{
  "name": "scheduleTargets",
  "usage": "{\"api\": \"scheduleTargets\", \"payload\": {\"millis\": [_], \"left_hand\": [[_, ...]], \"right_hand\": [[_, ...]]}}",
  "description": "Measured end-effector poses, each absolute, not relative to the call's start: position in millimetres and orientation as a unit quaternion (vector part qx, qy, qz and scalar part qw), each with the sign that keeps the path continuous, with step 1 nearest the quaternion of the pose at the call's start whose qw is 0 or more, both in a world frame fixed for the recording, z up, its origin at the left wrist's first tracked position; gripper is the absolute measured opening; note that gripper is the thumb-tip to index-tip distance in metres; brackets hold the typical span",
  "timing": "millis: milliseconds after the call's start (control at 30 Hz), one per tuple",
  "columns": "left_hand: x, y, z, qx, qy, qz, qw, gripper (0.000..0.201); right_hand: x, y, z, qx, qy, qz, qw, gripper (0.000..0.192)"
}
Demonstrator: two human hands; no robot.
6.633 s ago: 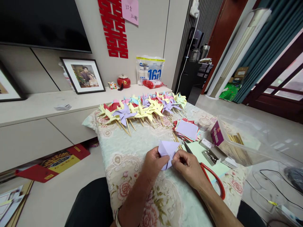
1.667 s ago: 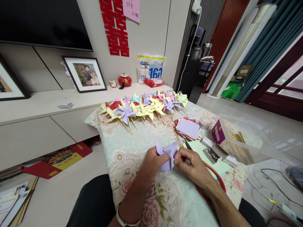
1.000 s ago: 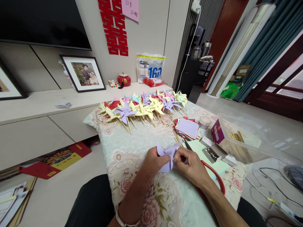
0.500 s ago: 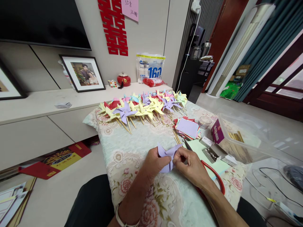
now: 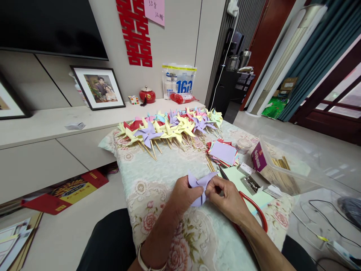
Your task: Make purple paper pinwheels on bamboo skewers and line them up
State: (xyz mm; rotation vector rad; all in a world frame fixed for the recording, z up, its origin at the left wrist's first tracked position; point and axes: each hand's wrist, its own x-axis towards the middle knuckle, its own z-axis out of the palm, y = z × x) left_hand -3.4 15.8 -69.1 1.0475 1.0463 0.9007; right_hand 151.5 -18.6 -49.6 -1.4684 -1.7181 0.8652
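In the head view, one purple paper piece (image 5: 199, 186) is held above the flowered tablecloth (image 5: 158, 169), between two hands. The left hand (image 5: 183, 194) is closed on its left side, and the right hand (image 5: 225, 197) pinches its right edge with the fingertips. Behind the paper piece lies one row of finished pinwheels (image 5: 169, 130), too many to count surely. To its right behind are one stack of coloured paper squares (image 5: 224, 153), one pair of red scissors (image 5: 251, 209) partly under the right hand, and one clear box (image 5: 284, 165) with sticks. Compared with half a second ago, the paper points are folded a little more inward; the other things stay in place.
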Motion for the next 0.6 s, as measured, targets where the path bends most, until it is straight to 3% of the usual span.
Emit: {"api": "scheduleTargets", "payload": {"millis": [133, 300, 367, 600], "left_hand": [[-5, 15, -68, 0.462, 0.456, 0.391, 0.653, 0.012], [-8, 15, -67, 0.464, 0.457, 0.363, 0.666, 0.016], [-10, 14, -65, 0.472, 0.449, 0.352, 0.673, 0.017], [-25, 21, -45, 0.567, 0.407, 0.259, 0.667, 0.012]], "right_hand": [[159, -18, -50, -0.548, -0.636, 0.386, 0.382, 0.019], [178, -10, -59, -0.493, -0.534, 0.397, 0.560, 0.021], [185, -7, -62, -0.460, -0.519, 0.413, 0.590, 0.035], [186, -9, -57, -0.367, -0.563, 0.549, 0.497, 0.063]]}}
